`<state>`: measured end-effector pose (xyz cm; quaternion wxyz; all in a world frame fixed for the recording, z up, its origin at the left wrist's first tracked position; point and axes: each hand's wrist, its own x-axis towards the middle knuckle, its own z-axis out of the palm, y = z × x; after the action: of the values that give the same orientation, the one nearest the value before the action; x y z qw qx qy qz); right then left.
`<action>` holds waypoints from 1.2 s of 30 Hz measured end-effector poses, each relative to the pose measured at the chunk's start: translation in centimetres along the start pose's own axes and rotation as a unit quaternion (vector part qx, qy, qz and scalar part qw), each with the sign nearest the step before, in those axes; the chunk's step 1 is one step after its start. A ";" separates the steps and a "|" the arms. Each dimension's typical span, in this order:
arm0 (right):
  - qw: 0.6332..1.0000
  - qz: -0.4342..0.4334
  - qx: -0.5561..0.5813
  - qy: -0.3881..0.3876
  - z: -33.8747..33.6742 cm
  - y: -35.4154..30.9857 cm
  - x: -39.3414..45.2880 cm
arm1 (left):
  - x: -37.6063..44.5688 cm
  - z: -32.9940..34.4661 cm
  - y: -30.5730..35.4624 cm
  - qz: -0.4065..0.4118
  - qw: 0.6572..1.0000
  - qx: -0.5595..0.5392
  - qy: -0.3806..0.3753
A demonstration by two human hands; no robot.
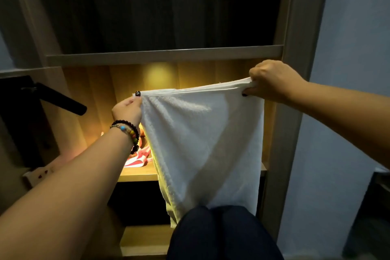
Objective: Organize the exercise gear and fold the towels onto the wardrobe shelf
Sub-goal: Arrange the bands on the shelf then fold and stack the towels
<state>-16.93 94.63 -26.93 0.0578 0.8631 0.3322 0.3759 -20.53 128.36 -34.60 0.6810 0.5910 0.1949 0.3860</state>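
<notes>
The left hand (127,110) pinches one top corner of a white towel (202,145) and the right hand (272,80) grips the other, fingers curled over the bunched edge. The cloth is stretched between the hands and hangs below them in front of the lit wardrobe shelf (139,174), its lower end draping to the knees (219,226). It looks thin, soft and light, so it will sag and twist unless kept taut; the corners are the sensible places to hold it for folding. Beyond the left hand, on the shelf, lies something red and white (138,159), possibly exercise gear, though the view is too dim to say.
</notes>
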 end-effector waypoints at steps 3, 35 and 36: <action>1.000 0.008 -0.005 0.020 -2.3 0.2 0.0 | -1.0 -0.2 2.7 0.037 0.999 -0.008 -0.003; 0.815 0.154 0.488 0.273 -17.5 -1.6 -14.1 | -19.6 -9.7 15.1 0.252 0.941 -0.125 -0.188; 0.805 0.172 0.506 0.257 -15.8 -2.1 -14.2 | -18.8 -9.5 13.2 0.224 0.949 -0.124 -0.185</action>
<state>-35.95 85.16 -25.12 -0.5401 0.6849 0.3240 0.3663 -43.02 120.43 -27.70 0.6687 0.5916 -0.1209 0.4338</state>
